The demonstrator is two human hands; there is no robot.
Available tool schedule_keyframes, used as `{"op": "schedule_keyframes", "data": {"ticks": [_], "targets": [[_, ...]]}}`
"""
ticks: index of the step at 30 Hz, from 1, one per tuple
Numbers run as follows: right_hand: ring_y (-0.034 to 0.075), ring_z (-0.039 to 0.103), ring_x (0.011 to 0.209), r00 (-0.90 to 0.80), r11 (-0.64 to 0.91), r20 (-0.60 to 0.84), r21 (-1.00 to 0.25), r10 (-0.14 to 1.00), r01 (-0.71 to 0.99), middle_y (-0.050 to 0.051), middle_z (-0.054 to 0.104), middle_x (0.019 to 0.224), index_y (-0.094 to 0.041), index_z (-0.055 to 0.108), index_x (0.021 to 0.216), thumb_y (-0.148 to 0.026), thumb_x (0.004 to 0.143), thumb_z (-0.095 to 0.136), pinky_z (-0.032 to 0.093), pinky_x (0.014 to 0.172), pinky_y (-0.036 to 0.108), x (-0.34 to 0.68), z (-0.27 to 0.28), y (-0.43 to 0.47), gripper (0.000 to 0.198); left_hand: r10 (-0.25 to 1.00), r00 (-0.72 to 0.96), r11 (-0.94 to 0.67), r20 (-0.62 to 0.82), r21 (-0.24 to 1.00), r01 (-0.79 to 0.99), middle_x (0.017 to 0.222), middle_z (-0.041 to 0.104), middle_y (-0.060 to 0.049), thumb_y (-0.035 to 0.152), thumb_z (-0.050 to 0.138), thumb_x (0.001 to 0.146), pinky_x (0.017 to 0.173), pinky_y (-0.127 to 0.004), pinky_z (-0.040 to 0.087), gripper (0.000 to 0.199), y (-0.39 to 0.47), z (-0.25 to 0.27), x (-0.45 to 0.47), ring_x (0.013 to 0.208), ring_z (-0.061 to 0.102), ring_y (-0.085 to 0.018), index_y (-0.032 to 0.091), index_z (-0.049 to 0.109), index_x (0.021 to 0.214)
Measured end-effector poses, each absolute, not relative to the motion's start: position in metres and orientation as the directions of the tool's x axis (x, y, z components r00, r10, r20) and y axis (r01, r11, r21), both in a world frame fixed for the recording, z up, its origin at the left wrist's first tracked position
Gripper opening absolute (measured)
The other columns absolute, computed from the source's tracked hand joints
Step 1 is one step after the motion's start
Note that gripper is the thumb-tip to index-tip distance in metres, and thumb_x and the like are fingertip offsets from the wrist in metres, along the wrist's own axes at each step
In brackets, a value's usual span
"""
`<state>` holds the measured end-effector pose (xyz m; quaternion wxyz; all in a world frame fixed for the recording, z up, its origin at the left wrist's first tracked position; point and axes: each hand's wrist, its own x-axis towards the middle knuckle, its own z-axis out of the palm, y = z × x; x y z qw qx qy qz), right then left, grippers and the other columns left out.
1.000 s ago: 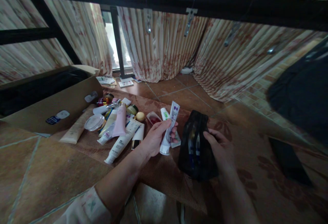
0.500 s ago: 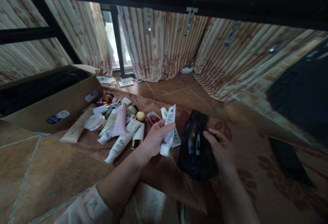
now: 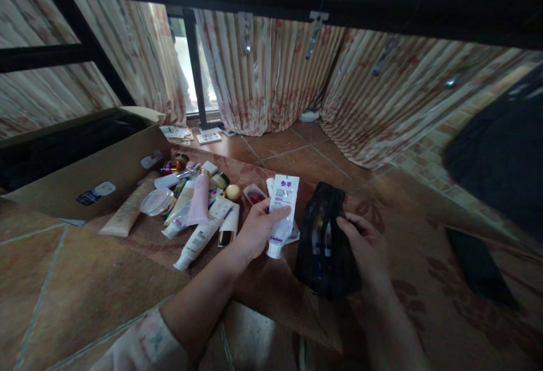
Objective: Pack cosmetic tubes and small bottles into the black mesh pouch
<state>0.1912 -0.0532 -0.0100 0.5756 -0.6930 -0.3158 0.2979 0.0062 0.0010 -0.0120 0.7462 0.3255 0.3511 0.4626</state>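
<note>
My left hand [image 3: 257,229] is closed around a white toothpaste tube [image 3: 280,229] with purple print, cap end down and flat face turned toward me. Behind it, another white tube lies on the mat, mostly hidden. To the right, my right hand [image 3: 365,241] grips the side of a black mesh pouch [image 3: 326,246]; blue and white items show dimly inside it. Left of my hands lies a pile of cosmetics: a pink tube [image 3: 198,198], a white tube [image 3: 204,235], a beige tube [image 3: 129,207], a round clear container [image 3: 156,202] and several small jars.
A cardboard box [image 3: 123,178] holding something black stands at the left. The brown mat [image 3: 271,303] lies on floor tiles, with a dark flat phone-like slab [image 3: 481,266] at the right. Striped curtains [image 3: 271,77] hang behind a black metal bar [image 3: 280,0].
My left hand has turned the toothpaste tube so its broad printed face now shows, covering more of the tube behind. My right hand and the pouch have stayed in place.
</note>
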Motion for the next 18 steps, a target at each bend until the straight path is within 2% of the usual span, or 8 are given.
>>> {"op": "schedule_keyframes", "data": {"ticks": [7,18], "targets": [[0.019,0.066,0.058,0.636,-0.128,-0.035,-0.987,0.771,0.1,0.002,0.072,0.069,-0.019,0.074,0.085,-0.048,0.061,0.074,0.051,0.054,0.029,0.1907,-0.011,-0.0532,0.038,0.922,0.323,0.328,-0.213,0.875,-0.357,0.064,0.065,-0.001,0.032,0.078,0.064,0.055,-0.023,0.04,0.025,0.001,-0.0163,0.008,0.053,0.054,-0.01,0.013,0.066,0.076],[0.019,0.065,0.056,0.619,-0.118,-0.011,-0.984,0.786,0.133,0.002,0.072,0.068,-0.019,0.073,0.084,-0.05,0.062,0.074,0.05,0.05,0.027,0.1927,-0.0128,-0.0533,0.039,0.932,0.298,0.3,-0.206,0.901,-0.314,0.061,0.063,0.0,0.028,0.074,0.065,0.051,-0.022,0.038,0.019,-0.0011,-0.0122,0.0077,0.049,0.051,-0.009,0.013,0.065,0.072]]}}
